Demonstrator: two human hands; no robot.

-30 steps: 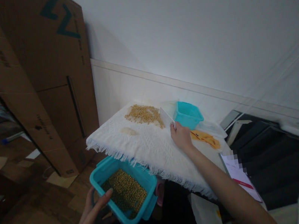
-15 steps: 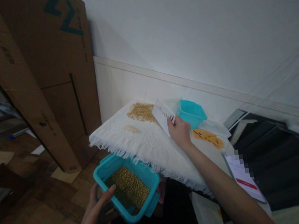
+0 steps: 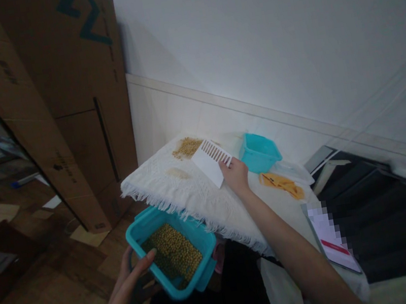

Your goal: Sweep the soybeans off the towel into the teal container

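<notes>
My left hand grips a teal plastic tub by its near corner and holds it just below the fringed front edge of a white cloth; the tub is part full of yellowish beans. My right hand is closed on a white slotted scraper, which stands tilted on the cloth and covers the near side of a small bean pile at the cloth's far edge. A faint pale smear lies on the cloth left of the scraper.
A second teal tub stands behind my right hand, beside a clear bag with orange pieces. A paper with a red stripe lies at the table's right. Tall cardboard boxes stand left against the wall; dark furniture lies right.
My right hand has moved the scraper left and back, over the bean pile, so less of the pile shows. The tub in my left hand has barely moved.
</notes>
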